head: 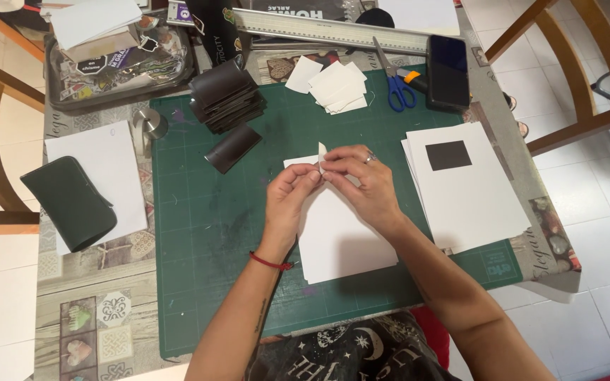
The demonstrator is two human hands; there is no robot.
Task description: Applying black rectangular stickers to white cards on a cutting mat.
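Left hand (292,189) and right hand (361,180) both pinch a small white slip (321,152), probably upright, over white sheet (340,240); green mat (206,233) bare at left.

white sheet (340,240) partly under hands, chair (573,77) cut off

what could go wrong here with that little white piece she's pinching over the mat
1. The small white piece is pinched between the fingertips of the left hand and the right hand; it may crease or slip.
2. It could drop onto the white sheet below and be hard to spot, white on white.
3. The forearms lie close to the sheet stack with the black rectangle; a nudge might shift it.
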